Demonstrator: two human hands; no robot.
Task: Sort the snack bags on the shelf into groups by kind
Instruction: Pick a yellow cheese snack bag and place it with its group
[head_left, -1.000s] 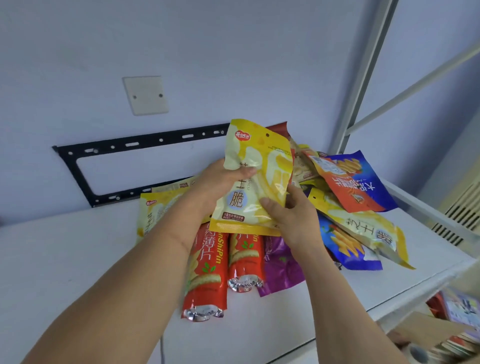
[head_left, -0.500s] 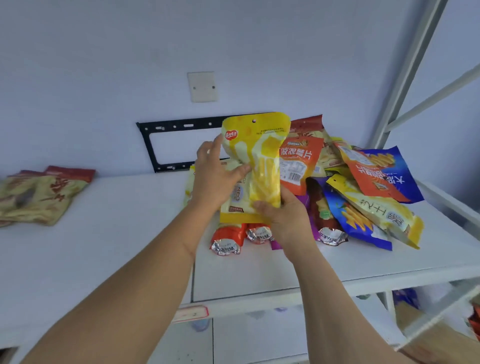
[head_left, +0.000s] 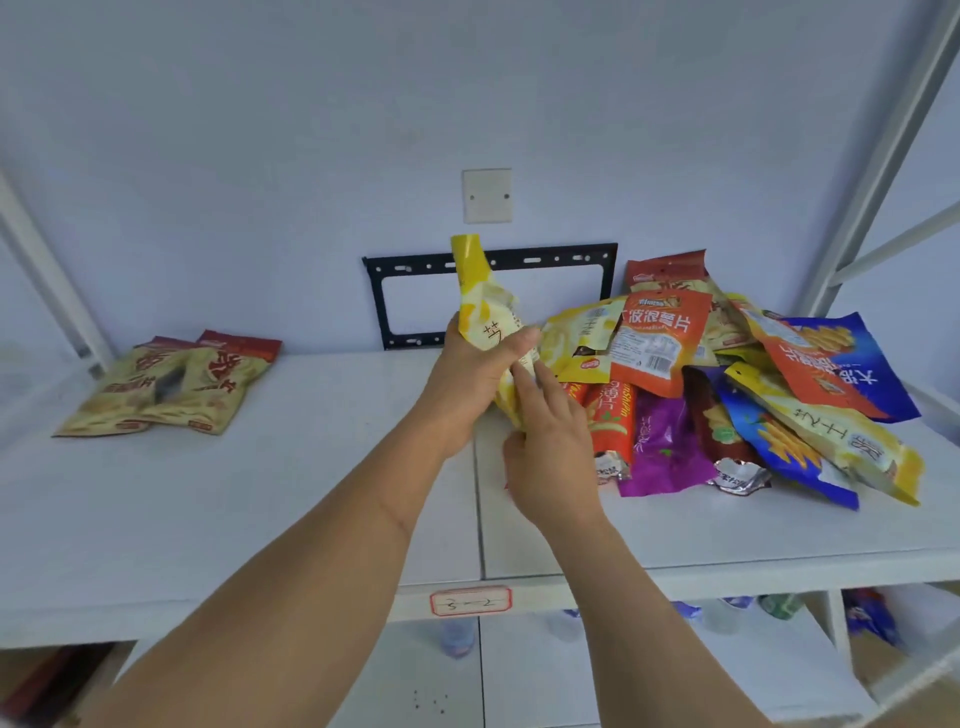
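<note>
My left hand (head_left: 467, 374) grips a yellow snack bag (head_left: 480, 312), held upright and edge-on above the middle of the white shelf (head_left: 260, 493). My right hand (head_left: 548, 441) is just below it, its fingers touching the bag's lower part. A mixed pile of snack bags (head_left: 727, 395) lies on the right of the shelf: yellow, orange, red, purple and blue ones overlapping. Two beige bags with red tops (head_left: 171, 384) lie side by side at the far left.
A black metal bracket (head_left: 571, 254) and a white wall plate (head_left: 487, 195) are on the wall behind. White shelf posts (head_left: 883, 156) rise at the right. A red-bordered label (head_left: 470, 601) marks the shelf's front edge. Bottles and bags show on the shelf below.
The view has pulled back and shifted left. The yellow bag has turned from face-on to edge-on in my left hand and moved left of the pile; my right hand slid lower on it.
</note>
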